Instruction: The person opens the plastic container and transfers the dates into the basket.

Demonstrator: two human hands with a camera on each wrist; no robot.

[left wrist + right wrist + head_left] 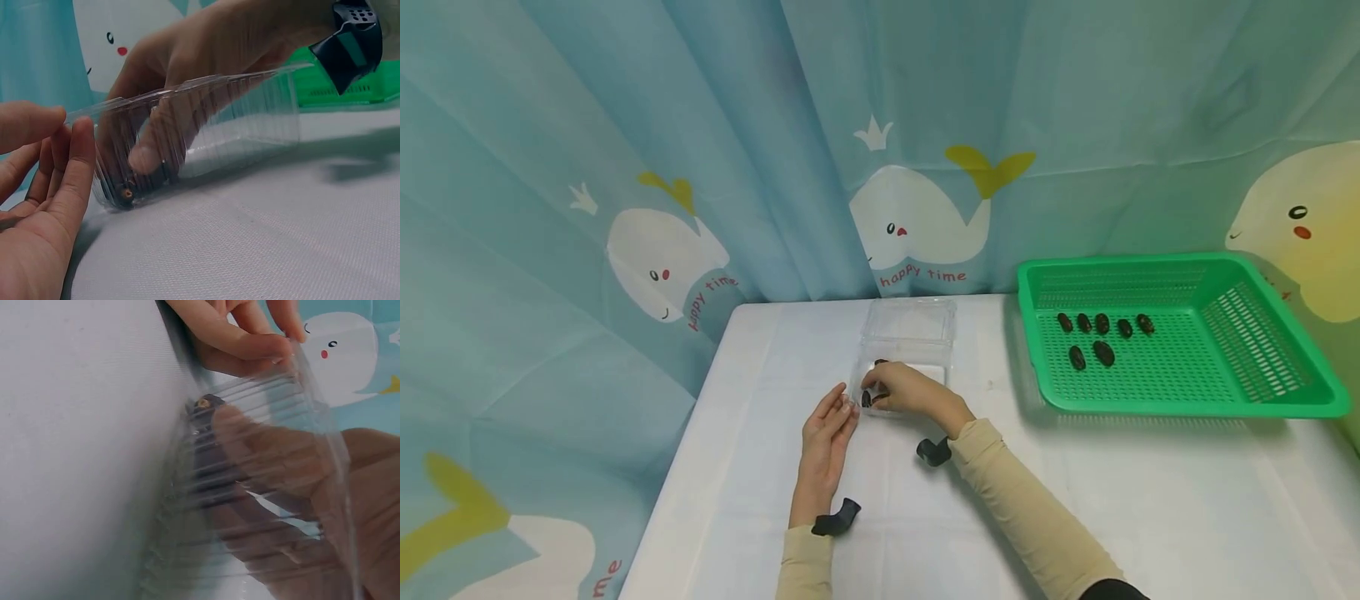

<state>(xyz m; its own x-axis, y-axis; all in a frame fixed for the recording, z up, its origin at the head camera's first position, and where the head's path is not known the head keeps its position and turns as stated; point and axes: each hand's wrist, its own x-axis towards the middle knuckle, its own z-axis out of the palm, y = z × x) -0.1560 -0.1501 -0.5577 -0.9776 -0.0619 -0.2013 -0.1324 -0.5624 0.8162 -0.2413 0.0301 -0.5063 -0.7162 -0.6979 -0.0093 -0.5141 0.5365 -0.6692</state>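
Observation:
A clear plastic box [950,367] stands on the white table with its lid [910,319] folded back. My left hand [825,442] pinches the box's near left corner at the rim between thumb and fingers. Reaching inside, my right hand [921,393] holds a dark, wrinkled date [211,453] low in the left end, partly covered by the fingers and seen through the ribbed wall. Beside it in the box lies another date [866,399], and a further one shows behind the right hand's knuckles. The hand hides part of the box floor.
A green plastic basket [1198,408] sits at the table's right, with several dates [1103,353] spread over its left half. Behind the table hangs a blue curtain [760,167] with whale prints. Dark bands [837,518] are worn at both wrists.

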